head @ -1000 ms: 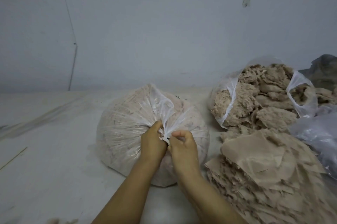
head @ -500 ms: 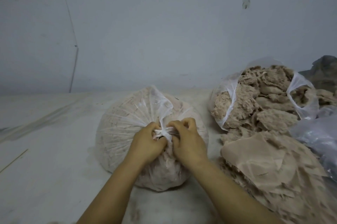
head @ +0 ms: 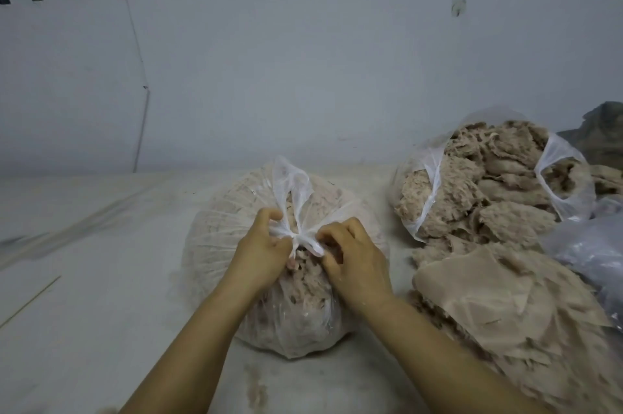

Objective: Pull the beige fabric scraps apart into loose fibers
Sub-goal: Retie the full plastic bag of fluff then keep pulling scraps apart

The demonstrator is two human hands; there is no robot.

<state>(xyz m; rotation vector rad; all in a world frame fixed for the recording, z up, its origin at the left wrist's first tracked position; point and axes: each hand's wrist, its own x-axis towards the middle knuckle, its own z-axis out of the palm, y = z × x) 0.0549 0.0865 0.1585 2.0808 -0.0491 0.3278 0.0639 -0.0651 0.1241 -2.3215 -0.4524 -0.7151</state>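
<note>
Here the left hand (head: pixel 261 246) and the right hand (head: pixel 354 253) were both clenched on the twisted white handles of a round, translucent plastic bag (head: pixel 215 245) stuffed with pale fluffy fibre, sitting on the dusty whitish surface (head: pixel 101 295). Each hand pinched one handle, and the knot (head: pixel 298 238) lay directly between them, its strands running left to right from one fist to the other. Judging by that, the step in hand was tying or untying this bag, not tearing cloth; which of the two I could not tell.

The flat beige fabric scraps (head: pixel 505 305), a ragged stack of thin sheets, lay to the right of the right hand, near it but not touching, so that hand was the nearer one for reaching them. Behind the stack stood a second, open plastic bag (head: pixel 435 177) heaped with shredded beige fibre (head: pixel 488 184). A grey crumpled plastic sheet (head: pixel 586 245) lay at the far right edge.
</note>
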